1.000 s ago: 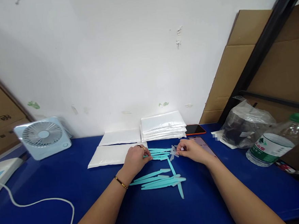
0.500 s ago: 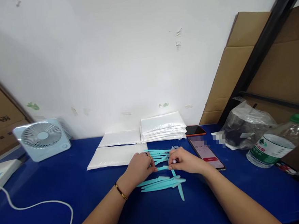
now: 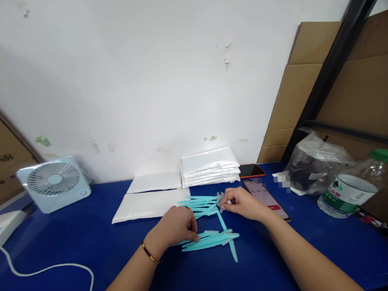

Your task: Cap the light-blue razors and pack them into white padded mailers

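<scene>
Turquoise eyebrow razors lie in two groups on the blue table. My left hand is over the left end of the near group of razors, thumb and fingers closed on a razor there; the hand hides part of it. My right hand pinches a small whitish translucent piece, seemingly a blade cap, beside the right ends of the far group of razors. A few small translucent pieces lie by its fingertips. A single razor slants under the near group toward me.
Behind are flat white packets and a stack of white packets. To the right are a lit phone, a dark phone, a plastic bag and a bottle. A fan and a white cable are on the left.
Both hands were together at one razor between the two groups. They have moved apart: the left toward me to the near group, the right slightly away with the small piece.
</scene>
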`<state>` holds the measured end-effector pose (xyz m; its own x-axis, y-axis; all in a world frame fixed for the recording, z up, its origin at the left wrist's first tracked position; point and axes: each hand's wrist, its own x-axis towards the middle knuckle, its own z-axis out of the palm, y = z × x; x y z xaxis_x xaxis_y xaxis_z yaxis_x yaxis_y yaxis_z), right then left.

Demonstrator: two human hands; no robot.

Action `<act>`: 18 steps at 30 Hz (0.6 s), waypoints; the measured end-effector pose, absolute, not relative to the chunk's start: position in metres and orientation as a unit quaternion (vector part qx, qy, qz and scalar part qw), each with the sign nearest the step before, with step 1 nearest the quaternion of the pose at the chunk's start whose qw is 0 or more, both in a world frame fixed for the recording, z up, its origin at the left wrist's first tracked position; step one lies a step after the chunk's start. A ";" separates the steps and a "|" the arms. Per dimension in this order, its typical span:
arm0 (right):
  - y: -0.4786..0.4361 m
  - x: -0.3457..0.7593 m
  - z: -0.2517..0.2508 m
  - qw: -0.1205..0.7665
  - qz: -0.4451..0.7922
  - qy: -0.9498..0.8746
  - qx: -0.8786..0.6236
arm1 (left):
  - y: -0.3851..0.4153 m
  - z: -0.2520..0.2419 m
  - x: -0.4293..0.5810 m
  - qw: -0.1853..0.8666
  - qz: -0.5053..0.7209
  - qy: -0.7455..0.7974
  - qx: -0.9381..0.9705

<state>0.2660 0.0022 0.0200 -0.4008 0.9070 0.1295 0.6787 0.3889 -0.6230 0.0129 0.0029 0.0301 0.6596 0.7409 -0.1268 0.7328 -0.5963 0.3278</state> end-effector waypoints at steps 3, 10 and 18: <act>-0.004 0.256 0.019 0.216 0.269 -0.818 -0.460 | 0.000 0.028 0.013 0.207 -0.011 0.426 0.881; -0.005 0.253 0.019 0.196 0.264 -0.842 -0.428 | 0.009 0.024 0.022 0.101 0.087 0.446 0.885; 0.007 0.286 0.023 0.244 0.226 -0.776 -0.536 | 0.016 0.030 0.021 0.082 0.131 0.491 0.857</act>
<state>0.2858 0.0065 0.0226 -0.3066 0.9420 0.1366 0.7219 0.3237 -0.6116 0.0208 0.0157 0.0304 0.4836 0.8634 0.1439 0.8205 -0.5044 0.2690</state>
